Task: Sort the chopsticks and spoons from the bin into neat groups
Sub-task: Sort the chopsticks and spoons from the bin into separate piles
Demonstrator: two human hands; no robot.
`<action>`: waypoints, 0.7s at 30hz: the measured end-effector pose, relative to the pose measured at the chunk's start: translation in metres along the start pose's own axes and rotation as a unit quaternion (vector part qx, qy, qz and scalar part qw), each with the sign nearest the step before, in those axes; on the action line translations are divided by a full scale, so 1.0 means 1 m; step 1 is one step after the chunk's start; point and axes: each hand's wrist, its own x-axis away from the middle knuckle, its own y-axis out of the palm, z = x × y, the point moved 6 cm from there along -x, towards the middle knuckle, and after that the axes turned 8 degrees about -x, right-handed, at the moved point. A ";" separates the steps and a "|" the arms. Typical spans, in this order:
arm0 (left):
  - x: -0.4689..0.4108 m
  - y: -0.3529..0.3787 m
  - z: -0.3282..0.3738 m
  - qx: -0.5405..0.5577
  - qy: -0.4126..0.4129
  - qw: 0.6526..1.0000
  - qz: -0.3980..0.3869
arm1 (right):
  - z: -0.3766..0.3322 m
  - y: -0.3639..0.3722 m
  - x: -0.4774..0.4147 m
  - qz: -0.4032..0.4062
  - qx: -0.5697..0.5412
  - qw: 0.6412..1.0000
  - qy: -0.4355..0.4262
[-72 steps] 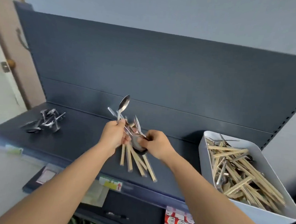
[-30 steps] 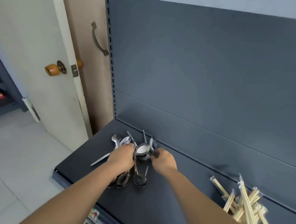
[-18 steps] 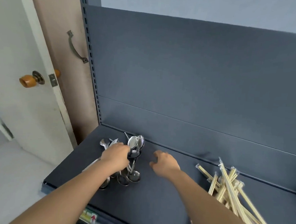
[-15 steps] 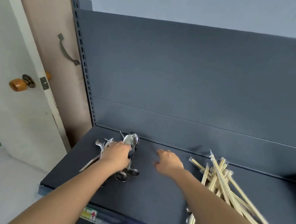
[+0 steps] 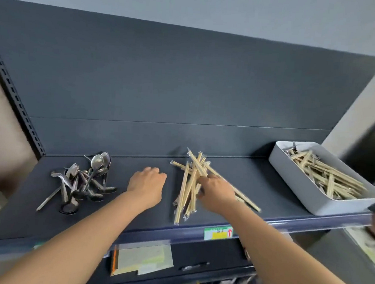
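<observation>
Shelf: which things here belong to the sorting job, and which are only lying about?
For the job: spoon pile, chopstick pile, white bin with more chopsticks.
Lying about: price label, papers, pen.

Only one view here: a wide-angle cam on the person's head, looking forward and down at a dark shelf (image 5: 133,211), tilted a bit against its back panel (image 5: 186,86). It's close in, with the left hand (image 5: 146,186) and right hand (image 5: 217,193) coming up from the near edge. The frame runs from the spoons (image 5: 84,181) at left, past the wrapped chopsticks (image 5: 189,186), to the white bin (image 5: 290,178) far right.
</observation>
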 end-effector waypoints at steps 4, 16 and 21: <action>-0.012 -0.025 0.069 -0.004 0.050 0.998 0.026 | 0.062 -0.020 0.034 0.024 -0.011 0.998 0.056; -0.070 -0.087 0.296 -0.007 0.143 0.987 0.077 | 0.277 -0.094 0.111 0.067 0.006 0.988 0.138; -0.091 -0.101 0.374 0.015 0.160 0.983 0.091 | 0.352 -0.114 0.122 0.067 0.010 0.985 0.158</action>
